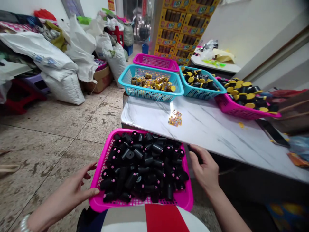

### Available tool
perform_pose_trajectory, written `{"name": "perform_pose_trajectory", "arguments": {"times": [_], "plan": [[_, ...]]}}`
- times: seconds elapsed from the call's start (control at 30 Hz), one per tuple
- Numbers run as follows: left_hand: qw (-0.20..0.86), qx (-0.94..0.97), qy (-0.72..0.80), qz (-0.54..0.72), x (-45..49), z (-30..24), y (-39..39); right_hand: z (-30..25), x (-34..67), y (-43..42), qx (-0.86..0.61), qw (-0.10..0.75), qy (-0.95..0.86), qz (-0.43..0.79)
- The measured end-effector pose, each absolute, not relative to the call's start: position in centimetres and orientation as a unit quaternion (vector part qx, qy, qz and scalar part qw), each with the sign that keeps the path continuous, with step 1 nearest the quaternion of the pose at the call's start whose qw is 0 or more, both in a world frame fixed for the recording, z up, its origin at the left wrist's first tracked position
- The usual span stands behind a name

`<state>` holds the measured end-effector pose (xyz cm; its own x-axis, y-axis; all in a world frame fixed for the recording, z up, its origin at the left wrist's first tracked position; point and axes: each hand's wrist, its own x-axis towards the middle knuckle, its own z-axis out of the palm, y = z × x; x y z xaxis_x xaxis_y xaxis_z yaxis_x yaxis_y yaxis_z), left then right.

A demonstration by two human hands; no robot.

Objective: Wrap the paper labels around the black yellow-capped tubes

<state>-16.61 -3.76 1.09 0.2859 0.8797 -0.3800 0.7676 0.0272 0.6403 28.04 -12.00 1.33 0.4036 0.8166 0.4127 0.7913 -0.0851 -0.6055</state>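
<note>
A pink plastic basket (93,183) full of short black cylinders (145,161), many with a pink dot on one end, sits close against my body, apparently at lap height. My left hand (78,185) is at its left side, the thumb tip at the rim and the other fingers spread apart just outside. On the opposite side, my right hand (204,166) is beside the right rim, below the table edge, its fingers loosely curved and apart from the thumb. Whether it touches the rim I cannot tell. Neither hand has a cylinder in it.
On the white marbled table (205,129) lie small printed stickers (175,118) and a phone (272,132). Behind them stand a blue basket (151,96) of yellow-wrapped cylinders, another blue basket (202,92) and a pink basket (243,109) of black-and-yellow pieces. Stacked yellow boxes (184,30) and white sacks (65,83) stand farther back.
</note>
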Motion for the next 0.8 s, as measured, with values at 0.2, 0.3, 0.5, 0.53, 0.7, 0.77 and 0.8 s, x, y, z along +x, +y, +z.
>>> {"name": "perform_pose_trajectory", "arguments": {"times": [0.2, 0.3, 0.5, 0.53, 0.7, 0.77, 0.8], "plan": [[0.202, 0.777, 0.570, 0.178, -13.8, 5.6, -1.4, 0.6, 25.0, -10.6, -0.670, 0.322, -0.663, 0.088], [0.175, 0.847, 0.441, 0.239, -9.7, 7.9, 0.0, 0.4, 23.2, -11.1, -0.638, 0.314, -0.694, 0.110], [0.200, 0.927, 0.262, 0.178, -0.9, 6.4, 3.5, 0.5, 20.9, -11.0, -0.573, 0.316, -0.748, 0.114], [0.194, 0.933, 0.250, 0.171, 0.0, 6.0, 3.9, 0.7, 20.9, -10.8, -0.559, 0.327, -0.754, 0.110], [0.207, 0.946, 0.206, 0.138, 1.2, 5.7, 4.4, 3.7, 22.9, -9.2, -0.530, 0.394, -0.749, 0.057], [0.242, 0.945, 0.184, 0.120, 0.9, 6.0, 3.9, 5.1, 24.8, -7.4, -0.551, 0.417, -0.722, 0.018], [0.261, 0.942, 0.178, 0.114, 0.7, 6.1, 3.6, 5.6, 25.9, -6.2, -0.572, 0.426, -0.700, -0.005]]}}
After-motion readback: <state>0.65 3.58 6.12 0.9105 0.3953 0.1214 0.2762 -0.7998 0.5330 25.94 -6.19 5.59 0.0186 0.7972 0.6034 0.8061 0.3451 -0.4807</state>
